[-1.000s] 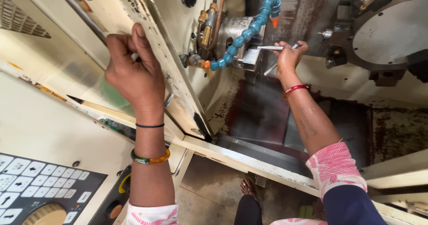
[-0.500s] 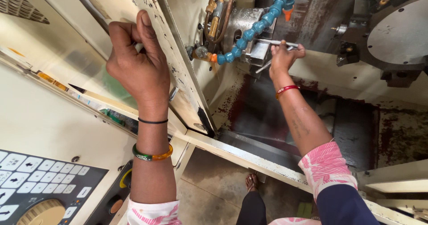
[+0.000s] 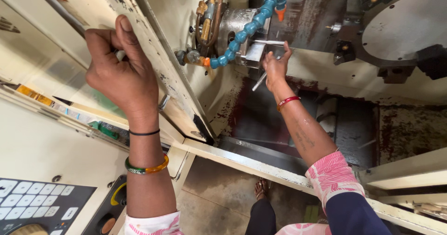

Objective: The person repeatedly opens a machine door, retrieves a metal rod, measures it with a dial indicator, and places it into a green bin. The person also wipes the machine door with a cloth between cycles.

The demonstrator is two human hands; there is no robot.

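Two hands work at a cream-coloured machine in the head view. On the left, the left hand (image 3: 122,74) is curled tight around the edge of the machine door (image 3: 160,72), thumb on the near face. Far to the right, the right hand (image 3: 275,66) closes on a thin metal rod (image 3: 259,81) that slants down to the left, just below the steel chuck (image 3: 242,39). A blue segmented coolant hose (image 3: 249,27) arcs above that hand. A grey keypad (image 3: 32,211) sits near left.
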